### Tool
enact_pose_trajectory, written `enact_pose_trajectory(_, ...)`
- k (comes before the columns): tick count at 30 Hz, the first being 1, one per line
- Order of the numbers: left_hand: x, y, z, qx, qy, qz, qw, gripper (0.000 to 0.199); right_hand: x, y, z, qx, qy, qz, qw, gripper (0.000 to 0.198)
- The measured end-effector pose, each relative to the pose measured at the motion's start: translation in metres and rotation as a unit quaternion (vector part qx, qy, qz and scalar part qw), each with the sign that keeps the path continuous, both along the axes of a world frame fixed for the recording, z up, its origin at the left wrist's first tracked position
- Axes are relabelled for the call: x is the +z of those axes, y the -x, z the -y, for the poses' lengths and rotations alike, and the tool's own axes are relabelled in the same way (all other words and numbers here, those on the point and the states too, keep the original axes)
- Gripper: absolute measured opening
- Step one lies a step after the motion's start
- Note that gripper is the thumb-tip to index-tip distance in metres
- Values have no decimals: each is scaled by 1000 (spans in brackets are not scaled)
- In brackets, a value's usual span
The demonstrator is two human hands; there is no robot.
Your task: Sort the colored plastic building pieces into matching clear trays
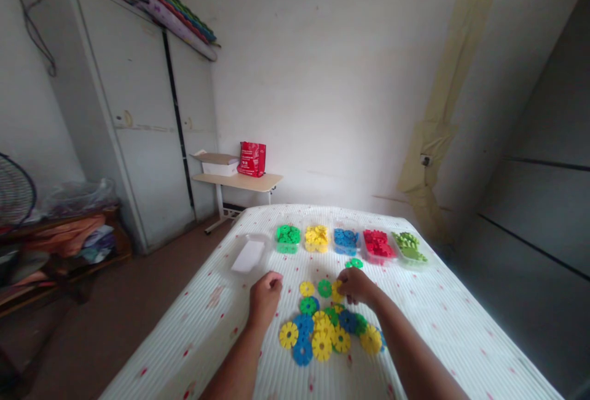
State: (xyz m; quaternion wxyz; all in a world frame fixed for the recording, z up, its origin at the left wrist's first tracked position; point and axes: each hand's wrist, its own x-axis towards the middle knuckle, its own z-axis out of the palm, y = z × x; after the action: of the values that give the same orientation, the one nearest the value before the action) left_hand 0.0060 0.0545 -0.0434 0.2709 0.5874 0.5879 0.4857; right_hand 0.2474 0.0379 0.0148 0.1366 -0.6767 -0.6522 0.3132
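My right hand reaches over the table with its fingertips closed on a yellow notched plastic disc. A green notched disc and another yellow disc lie just left of it. Below spreads a loose pile of blue, yellow and green discs, with a blue disc and a yellow disc at its near edge. Left of the pile, my left hand rests in a loose fist, and nothing shows in it. Beyond my right hand lies a green disc.
Along the far side stand clear tubs of green pieces, yellow pieces, blue pieces, red pieces and light-green pieces. A clear tray with a white card sits left. Behind is a small desk.
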Motion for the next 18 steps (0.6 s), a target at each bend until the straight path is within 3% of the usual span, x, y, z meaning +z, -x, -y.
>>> enact_pose_trajectory(14,-3,-1,-1,0,7,-11,1000,18,14,11,-16,-38,-19,-74,996,21)
enact_pose_trajectory(18,-4,-1,-1,-2,3,-11,1000,18,33,22,-40,-99,-99,-130,982,19)
